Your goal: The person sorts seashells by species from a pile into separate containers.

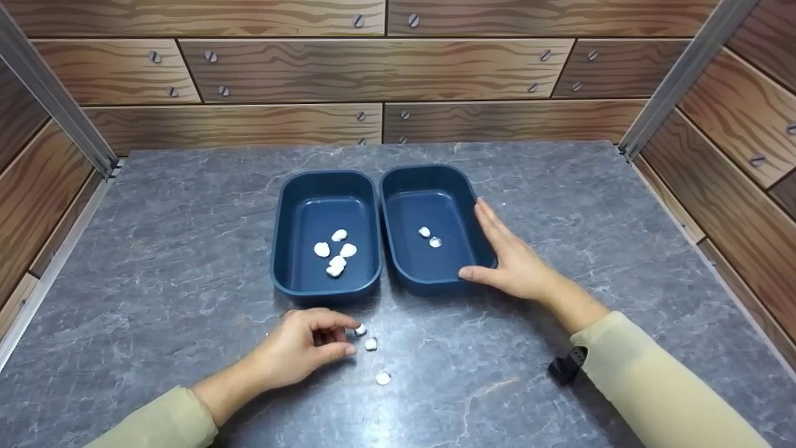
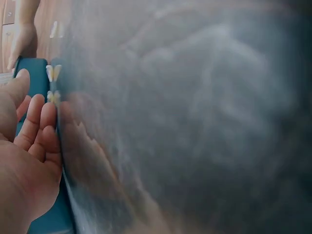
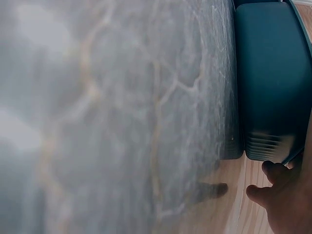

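Observation:
My left hand (image 1: 298,348) is low over the table, thumb and index finger parted, the index fingertip right at a small white stone (image 1: 360,330). Two more white stones lie nearby: one (image 1: 371,344) just beyond the thumb, another (image 1: 383,378) closer to me. In the left wrist view the left hand (image 2: 29,151) shows its palm, with nothing between thumb and fingers. My right hand (image 1: 513,261) rests against the right blue bin (image 1: 429,283), straight fingers along its side and thumb at the near rim. Inside that bin are two small stones (image 1: 425,232).
The left blue bin (image 1: 326,292) stands beside the right one and holds several white stones (image 1: 348,250). Both sit on a grey marbled table (image 1: 186,249). A wood-patterned wall (image 1: 373,68) closes off the back. A black strap piece (image 1: 567,366) hangs at the right cuff.

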`<state>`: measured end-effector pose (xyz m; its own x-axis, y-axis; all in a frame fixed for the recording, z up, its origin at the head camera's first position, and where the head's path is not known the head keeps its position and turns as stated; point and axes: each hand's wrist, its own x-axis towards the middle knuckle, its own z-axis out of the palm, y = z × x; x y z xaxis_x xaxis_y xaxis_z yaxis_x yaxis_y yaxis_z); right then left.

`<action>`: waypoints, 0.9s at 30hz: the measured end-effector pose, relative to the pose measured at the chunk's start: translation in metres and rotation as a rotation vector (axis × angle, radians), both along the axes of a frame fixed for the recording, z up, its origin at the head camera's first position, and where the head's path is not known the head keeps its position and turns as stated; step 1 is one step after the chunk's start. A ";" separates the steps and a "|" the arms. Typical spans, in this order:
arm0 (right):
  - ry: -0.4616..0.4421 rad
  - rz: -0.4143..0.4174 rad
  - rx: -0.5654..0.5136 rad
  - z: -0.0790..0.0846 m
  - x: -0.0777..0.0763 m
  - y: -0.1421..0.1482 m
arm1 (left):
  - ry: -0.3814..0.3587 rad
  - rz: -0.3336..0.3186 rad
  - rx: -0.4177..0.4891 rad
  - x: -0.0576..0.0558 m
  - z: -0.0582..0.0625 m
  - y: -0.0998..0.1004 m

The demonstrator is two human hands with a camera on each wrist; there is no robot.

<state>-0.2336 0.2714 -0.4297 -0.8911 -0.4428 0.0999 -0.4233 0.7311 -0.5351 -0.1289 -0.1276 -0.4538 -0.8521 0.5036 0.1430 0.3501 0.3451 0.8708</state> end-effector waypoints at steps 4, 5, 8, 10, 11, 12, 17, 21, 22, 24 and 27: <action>-0.004 -0.006 0.001 0.000 0.001 0.000 | 0.023 0.040 -0.031 0.000 -0.004 0.005; 0.000 -0.004 0.002 0.000 0.001 0.001 | 0.031 0.048 -0.038 -0.001 -0.004 0.006; 0.015 0.000 0.003 0.000 0.000 0.002 | 0.057 0.065 -0.052 -0.001 -0.007 0.009; 0.025 0.001 0.005 0.000 0.000 0.003 | 0.072 0.073 -0.055 -0.001 -0.008 0.011; 0.028 0.000 0.007 0.000 0.000 0.004 | 0.077 0.075 -0.057 -0.001 -0.008 0.012; 0.029 -0.001 0.007 -0.001 0.000 0.004 | 0.081 0.077 -0.060 -0.001 -0.009 0.013; 0.021 -0.005 0.007 -0.002 0.001 0.003 | 0.092 0.090 -0.073 -0.001 -0.009 0.014; 0.023 -0.002 -0.002 -0.003 0.000 0.002 | 0.102 0.098 -0.082 0.000 -0.009 0.014; 0.025 0.000 -0.005 -0.003 0.000 0.002 | 0.105 0.100 -0.086 0.000 -0.010 0.014; 0.026 0.002 -0.005 -0.003 -0.001 0.001 | 0.109 0.108 -0.099 -0.001 -0.010 0.014; 0.029 0.007 -0.005 -0.002 -0.001 0.001 | 0.123 0.124 -0.114 -0.002 -0.010 0.015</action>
